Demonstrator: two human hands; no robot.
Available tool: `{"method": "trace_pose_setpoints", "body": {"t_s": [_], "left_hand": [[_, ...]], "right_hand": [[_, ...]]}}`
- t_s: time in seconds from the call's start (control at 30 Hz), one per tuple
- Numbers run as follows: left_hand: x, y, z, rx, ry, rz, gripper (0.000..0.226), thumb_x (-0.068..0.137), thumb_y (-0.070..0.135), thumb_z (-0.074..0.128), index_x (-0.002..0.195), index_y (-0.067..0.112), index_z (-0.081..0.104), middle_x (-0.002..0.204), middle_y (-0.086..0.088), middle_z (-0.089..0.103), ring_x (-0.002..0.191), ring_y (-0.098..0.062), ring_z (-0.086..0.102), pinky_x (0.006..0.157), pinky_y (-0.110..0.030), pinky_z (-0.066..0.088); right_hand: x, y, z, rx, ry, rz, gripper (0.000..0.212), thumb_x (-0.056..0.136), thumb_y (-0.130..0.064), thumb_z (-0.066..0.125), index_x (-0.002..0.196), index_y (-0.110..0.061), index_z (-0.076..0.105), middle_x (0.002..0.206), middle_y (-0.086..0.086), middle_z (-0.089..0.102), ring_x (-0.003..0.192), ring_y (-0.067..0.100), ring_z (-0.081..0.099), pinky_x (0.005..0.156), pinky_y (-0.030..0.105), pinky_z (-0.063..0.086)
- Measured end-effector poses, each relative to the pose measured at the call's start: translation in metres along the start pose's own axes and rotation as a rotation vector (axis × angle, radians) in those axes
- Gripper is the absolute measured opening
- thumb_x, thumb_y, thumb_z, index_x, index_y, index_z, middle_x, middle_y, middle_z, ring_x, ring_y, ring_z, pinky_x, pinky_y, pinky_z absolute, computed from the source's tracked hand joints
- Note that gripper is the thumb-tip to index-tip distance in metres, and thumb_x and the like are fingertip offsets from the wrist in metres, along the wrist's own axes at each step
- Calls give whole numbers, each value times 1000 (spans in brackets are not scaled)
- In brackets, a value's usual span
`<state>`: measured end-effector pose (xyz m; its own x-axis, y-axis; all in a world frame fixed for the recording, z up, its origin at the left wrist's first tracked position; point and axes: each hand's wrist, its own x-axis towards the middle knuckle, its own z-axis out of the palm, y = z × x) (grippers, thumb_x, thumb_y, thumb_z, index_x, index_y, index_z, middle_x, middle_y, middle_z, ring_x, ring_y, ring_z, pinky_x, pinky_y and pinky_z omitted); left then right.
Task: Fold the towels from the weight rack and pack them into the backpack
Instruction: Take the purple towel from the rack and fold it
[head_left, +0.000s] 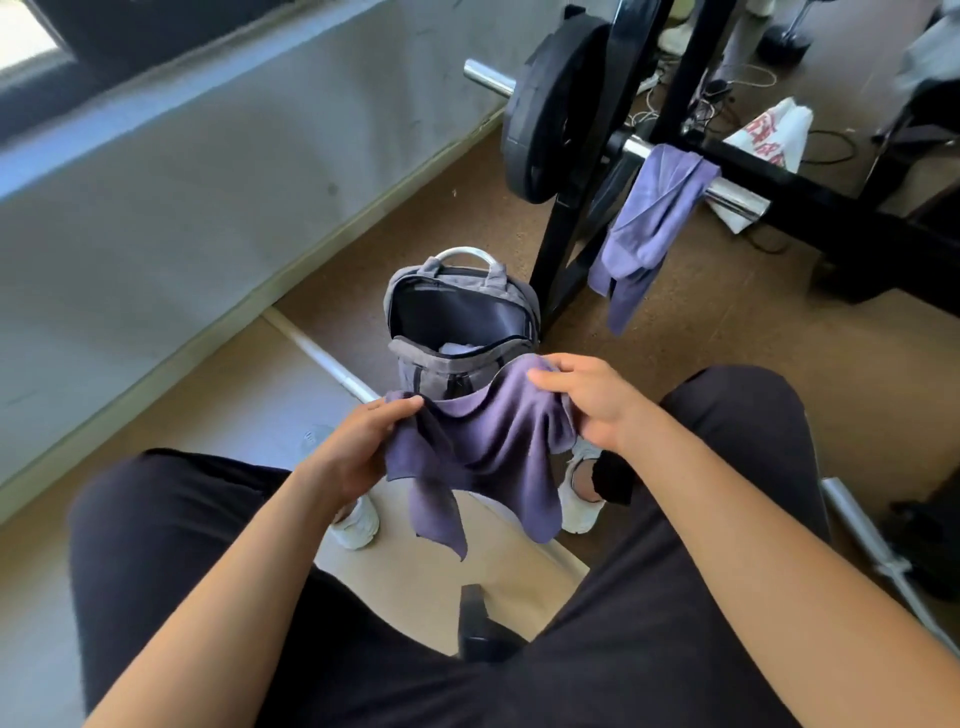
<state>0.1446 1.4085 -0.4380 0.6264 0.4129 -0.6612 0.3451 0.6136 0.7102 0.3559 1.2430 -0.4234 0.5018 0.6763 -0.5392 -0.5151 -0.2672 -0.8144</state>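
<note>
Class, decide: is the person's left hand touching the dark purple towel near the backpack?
Touching. The head view shows the left hand gripping the towel at its left edge, fingers curled round the cloth.

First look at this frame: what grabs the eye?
Dead centre, the left hand and right hand grip a limp dark purple cloth towel. Behind it stands an open grey fabric backpack on the floor; upper right, a lighter purple towel hangs on the black weight rack.

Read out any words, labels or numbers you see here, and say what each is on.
Red print on the white plastic bag: too blurred to read.
No readable text on the backpack, the weight plate, the held towel or the hanging towel.
</note>
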Motion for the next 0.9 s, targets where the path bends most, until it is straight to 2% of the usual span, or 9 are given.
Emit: {"method": "trace_pose_setpoints", "body": {"t_s": [0.1,0.2,0.3,0.37,0.47,0.57,0.7,0.8,0.9], "left_hand": [[-7,-6,15,7,-158,49,39,89,21,73,117,-4,64,110,-19,67,98,-30,66,96,-46,52],[-12,-10,28,3,-224,79,41,89,24,70,124,3,62,111,-15,65,97,-28,65,92,-44,50],[-15,-11,38,-78,-223,97,13,87,21,73,99,17,69,101,-12,69,88,-26,67,83,-37,52],[-15,-9,40,-147,-199,117,5,91,15,72,93,18,68,97,-10,70,84,-24,69,76,-31,58],[-15,-5,40,-273,-160,119,10,97,5,61,94,14,64,96,-12,69,81,-23,69,72,-27,61],[-15,-3,40,-340,-155,116,12,97,1,60,95,12,62,92,-10,68,80,-20,70,71,-25,60],[-16,-2,41,-356,-163,122,15,96,-3,60,98,11,60,91,-10,69,77,-17,72,68,-23,59],[-16,0,40,-340,-153,137,17,95,-6,59,96,10,60,89,-10,68,71,-15,72,62,-21,58],[-16,0,39,-341,-165,146,17,93,-6,62,98,9,61,93,-13,68,75,-17,73,65,-22,59]], "right_hand": [[-14,4,19,-9,-228,44,45,92,16,52,132,-2,58,116,11,69,103,20,68,83,25,56],[-25,7,36,-79,-314,24,59,90,18,51,140,-12,56,132,4,67,121,20,64,98,32,52],[-37,10,50,-166,-194,-73,47,93,10,58,130,-19,64,121,-2,73,113,17,69,96,32,55],[-42,11,54,-175,-152,-111,35,94,3,63,117,-23,69,112,0,76,109,19,71,94,35,57],[-44,13,56,-279,-103,-187,25,93,-5,68,108,-25,71,106,-1,77,105,17,72,93,35,57],[-47,19,60,-308,-88,-223,25,94,-7,67,110,-24,73,107,-1,77,107,17,71,94,37,58],[-48,23,64,-367,-42,-328,28,94,-4,67,111,-25,75,108,-3,77,108,13,70,92,30,57],[-45,21,60,-356,149,-406,22,86,-2,75,98,-20,77,90,-3,78,89,10,74,78,25,57],[-43,19,56,-352,274,-444,16,81,-7,81,83,-21,76,77,-3,76,75,9,73,67,21,55]]}}
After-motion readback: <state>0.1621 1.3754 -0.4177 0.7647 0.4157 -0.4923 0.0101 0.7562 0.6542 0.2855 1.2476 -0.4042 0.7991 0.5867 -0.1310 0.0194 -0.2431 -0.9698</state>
